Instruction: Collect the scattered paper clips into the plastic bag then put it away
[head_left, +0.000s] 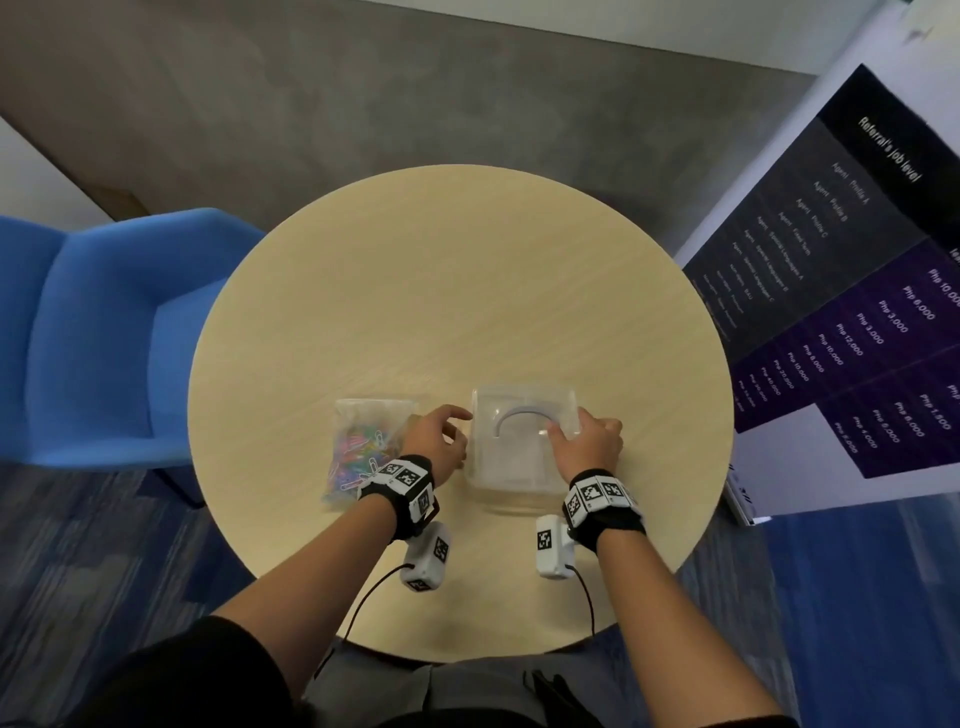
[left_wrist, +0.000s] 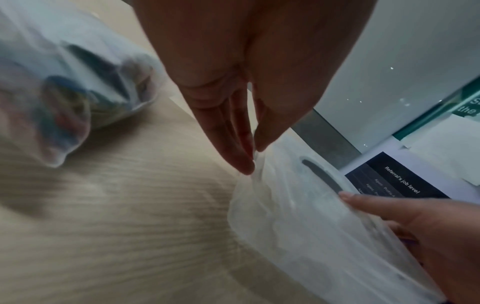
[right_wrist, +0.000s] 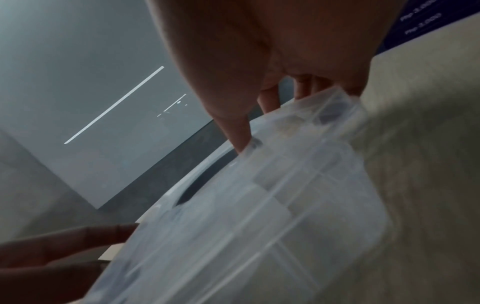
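The right hand (head_left: 589, 441) grasped the clear box (head_left: 522, 447) at its right edge; the left hand (head_left: 439, 439), released, touched its left side, the plastic bag (head_left: 363, 441) of paper clips (head_left: 358, 452) lying left on the surface (head_left: 457, 291).

On the table (head_left: 467, 291) we see the plastic bag (head_left: 363, 447) of paper clips (head_left: 358, 452) at seven o'clock, the box (head_left: 519, 457) just right of it at six.

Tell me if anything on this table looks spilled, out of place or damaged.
Nothing stands out. The paper clips sit inside the plastic bag, which lies flat on the table; I see no loose ones. The clear lidded box looks intact, with the left hand and right hand at its sides.
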